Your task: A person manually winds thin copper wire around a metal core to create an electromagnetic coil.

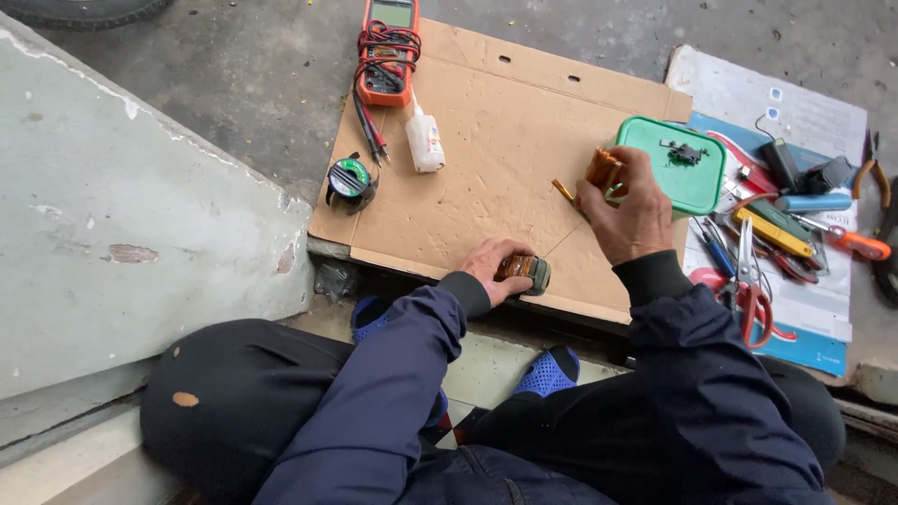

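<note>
The person sits over a cardboard sheet (486, 159) on the floor. The left hand (488, 267) grips a small copper-wound part (524, 270) at the sheet's 6 o'clock edge. The right hand (629, 213) holds a bundle of copper strips (603, 168) beside a green lid (675, 164) at 3 o'clock. An orange multimeter (388, 49) lies at 11 o'clock, red-handled scissors (748, 281) at 4.

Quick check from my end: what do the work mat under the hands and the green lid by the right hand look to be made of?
The work mat looks like plain brown corrugated cardboard: matte, creased, with punched slots along the far edge. The green lid looks like moulded plastic: smooth, faintly glossy, with rounded corners and a raised rim. Neither can be confirmed by look alone.
</note>
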